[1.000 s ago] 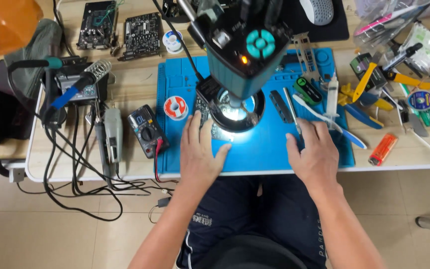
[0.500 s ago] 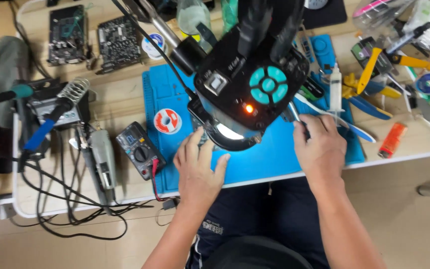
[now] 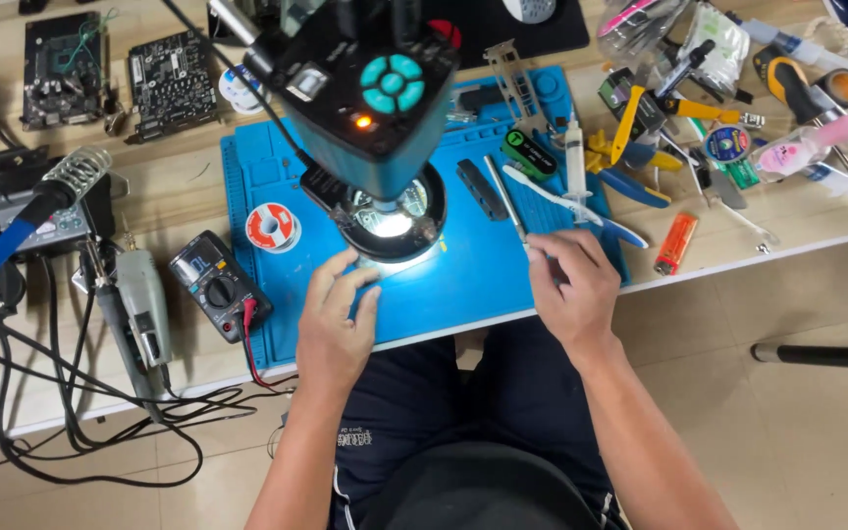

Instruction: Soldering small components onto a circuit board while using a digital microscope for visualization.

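Note:
I sit at a workbench with a blue work mat (image 3: pixel 463 285). A black microscope (image 3: pixel 370 93) with a lit ring light (image 3: pixel 390 221) stands over the mat. My left hand (image 3: pixel 334 319) lies flat on the mat just below the bright spot, fingers apart and fingertips at the edge of the light. My right hand (image 3: pixel 571 287) is at the mat's right side. Its fingers are curled around the near end of thin metal tweezers (image 3: pixel 504 191), which still lie along the mat. What sits under the lens is hidden by the microscope.
A solder spool (image 3: pixel 272 228) and a multimeter (image 3: pixel 218 285) lie left of my left hand. Further left are a soldering iron stand (image 3: pixel 76 177) and tangled cables (image 3: pixel 80 422). Two circuit boards (image 3: pixel 171 83) are at the back. Right of the mat: a syringe (image 3: pixel 574 162), pliers (image 3: pixel 630 123), an orange lighter (image 3: pixel 675 242).
My right hand went from lying flat on the mat to curling its fingers around the tweezers' near end. My left hand stayed below the light. The view shifted closer.

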